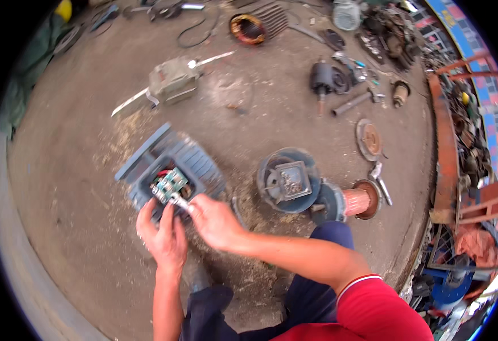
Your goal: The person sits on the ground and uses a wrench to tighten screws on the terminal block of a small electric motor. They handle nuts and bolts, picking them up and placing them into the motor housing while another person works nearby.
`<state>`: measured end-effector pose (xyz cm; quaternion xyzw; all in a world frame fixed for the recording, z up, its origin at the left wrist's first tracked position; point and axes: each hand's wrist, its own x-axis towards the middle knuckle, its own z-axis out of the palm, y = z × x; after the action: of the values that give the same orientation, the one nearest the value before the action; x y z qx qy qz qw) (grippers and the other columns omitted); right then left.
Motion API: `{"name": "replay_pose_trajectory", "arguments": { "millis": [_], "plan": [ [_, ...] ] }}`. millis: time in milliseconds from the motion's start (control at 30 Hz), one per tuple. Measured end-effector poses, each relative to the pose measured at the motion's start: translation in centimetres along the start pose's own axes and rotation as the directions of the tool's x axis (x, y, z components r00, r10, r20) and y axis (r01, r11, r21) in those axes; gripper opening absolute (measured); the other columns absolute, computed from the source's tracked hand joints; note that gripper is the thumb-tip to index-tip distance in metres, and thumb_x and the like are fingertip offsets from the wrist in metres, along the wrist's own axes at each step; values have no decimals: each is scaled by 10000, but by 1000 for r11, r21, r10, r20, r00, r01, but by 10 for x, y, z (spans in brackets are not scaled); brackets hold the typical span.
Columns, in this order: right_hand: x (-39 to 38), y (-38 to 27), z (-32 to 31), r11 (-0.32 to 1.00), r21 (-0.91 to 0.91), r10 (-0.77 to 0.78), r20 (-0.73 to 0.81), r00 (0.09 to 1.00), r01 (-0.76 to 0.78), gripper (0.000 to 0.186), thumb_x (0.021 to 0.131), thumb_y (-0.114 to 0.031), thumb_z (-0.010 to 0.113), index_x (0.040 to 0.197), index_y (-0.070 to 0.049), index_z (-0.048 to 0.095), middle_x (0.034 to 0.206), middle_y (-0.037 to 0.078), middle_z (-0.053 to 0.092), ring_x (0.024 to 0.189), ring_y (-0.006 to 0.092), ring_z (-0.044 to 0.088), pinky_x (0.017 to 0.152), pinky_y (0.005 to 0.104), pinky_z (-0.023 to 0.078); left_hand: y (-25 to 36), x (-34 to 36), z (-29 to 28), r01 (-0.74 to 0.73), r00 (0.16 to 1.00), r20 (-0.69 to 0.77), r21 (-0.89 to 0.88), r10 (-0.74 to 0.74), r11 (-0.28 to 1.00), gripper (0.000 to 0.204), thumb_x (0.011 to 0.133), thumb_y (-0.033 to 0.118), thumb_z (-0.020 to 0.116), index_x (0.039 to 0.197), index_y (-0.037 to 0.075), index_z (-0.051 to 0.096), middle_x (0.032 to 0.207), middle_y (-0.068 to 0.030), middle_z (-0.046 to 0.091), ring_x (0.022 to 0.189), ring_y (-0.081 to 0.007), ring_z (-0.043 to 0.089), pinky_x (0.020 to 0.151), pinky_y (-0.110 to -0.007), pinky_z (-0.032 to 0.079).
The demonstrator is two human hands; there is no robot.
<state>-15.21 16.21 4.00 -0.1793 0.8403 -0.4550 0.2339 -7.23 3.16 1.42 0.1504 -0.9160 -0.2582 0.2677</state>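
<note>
Board (172,182), green: sitting inside the motor (203,165), just ahead of the left hand (164,236), which is lying nearer, its grip not showing clearly. Right hand (215,220): pinching a silver piece (179,201), long axis pointing forward-left toward the board.

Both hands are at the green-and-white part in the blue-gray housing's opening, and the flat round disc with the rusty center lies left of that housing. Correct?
No. The head view shows the flat round disc right of the blue-gray housing, not left; the rest stands.
</note>
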Motion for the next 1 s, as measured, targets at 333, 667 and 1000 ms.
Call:
{"name": "replay_pose_trajectory", "arguments": {
  "millis": [333,667,1000],
  "plan": [
    [38,-30,-49,926,-376,43,177,983,27,231,999,-239,623,993,-14,672,730,191,645,681,343,624,650,451,484,-10,-4,-2,-105,994,-42,-21,105,994,456,733,21,769,1181,105,733,1303,-175,574,1235,-393,545,1013,-497,426],
    [85,-66,-80,727,-652,144,450,881,214,279,973,-305,551,1028,-94,726,1024,181,736,1000,403,691,869,511,544,5,8,6,-102,992,81,96,95,990,485,779,39,738,1259,94,694,1399,-234,501,1305,-443,476,1078,-538,391],
    [46,-38,-58,927,-356,214,244,946,-118,337,1024,-328,539,1031,-23,681,1023,224,718,1004,433,682,851,555,519,10,7,3,-78,992,102,75,71,994,518,777,-2,719,1289,54,663,1424,-264,481,1336,-458,454,1121,-555,354]
  ]
}}
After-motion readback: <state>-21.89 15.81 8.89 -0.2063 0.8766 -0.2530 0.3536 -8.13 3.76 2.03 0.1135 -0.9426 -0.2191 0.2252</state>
